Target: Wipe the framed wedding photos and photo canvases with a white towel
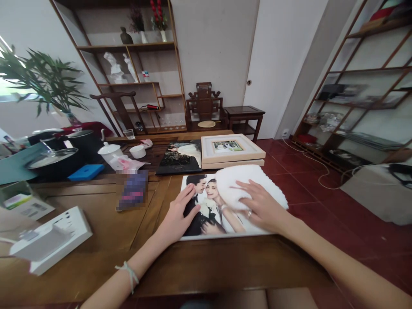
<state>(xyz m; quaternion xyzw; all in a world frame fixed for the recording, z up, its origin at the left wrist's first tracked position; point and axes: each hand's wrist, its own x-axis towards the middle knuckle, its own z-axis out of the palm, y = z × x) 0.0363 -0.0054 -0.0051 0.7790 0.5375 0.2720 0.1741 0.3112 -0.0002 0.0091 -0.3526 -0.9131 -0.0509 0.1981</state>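
Observation:
A photo panel (213, 214) with a printed picture of a couple lies flat near the table's front edge. My left hand (182, 210) rests on its left side, fingers stretched out over the surface. A fluffy white cloth (267, 184) covers the panel's upper right part and hangs past its right edge. On top of this cloth lies my right hand (260, 206), its fingers spread and pressing down; its thumb is hard to make out.
Behind the panel are a dark photo panel (180, 156) and stacked pale frames (233, 148). A white box-shaped item (61, 240), a blue block (86, 172), a lidded pan (53, 161) and a white teapot (110, 151) stand left. Red tiled floor (302, 189) lies right.

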